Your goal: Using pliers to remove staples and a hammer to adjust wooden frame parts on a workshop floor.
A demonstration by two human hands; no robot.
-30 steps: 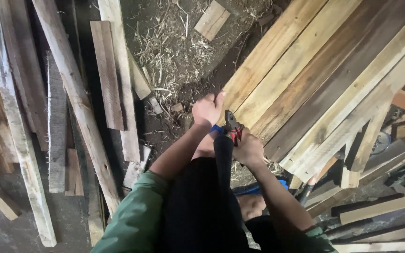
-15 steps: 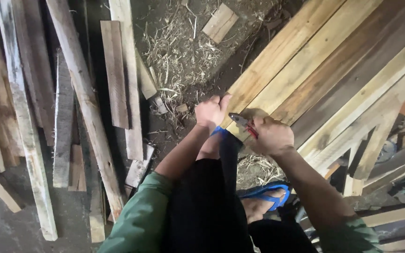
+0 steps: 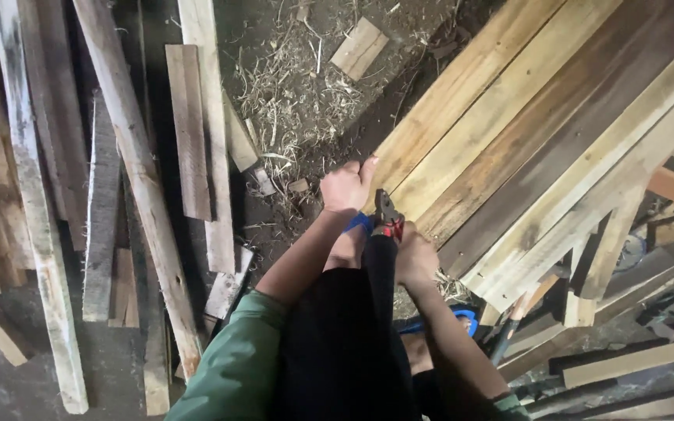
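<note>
Fingers (image 3: 413, 251) grip pliers (image 3: 386, 212) against plank end (image 3: 399, 168).

The pliers (image 3: 388, 214) show only their dark jaws and a bit of red handle — the rest sits inside the right hand (image 3: 415, 256). What the jaws bite is too small to tell. The stacked planks (image 3: 555, 132) run off the top and right edges — a blue sandal (image 3: 450, 318) is half hidden behind the forearm.
</note>
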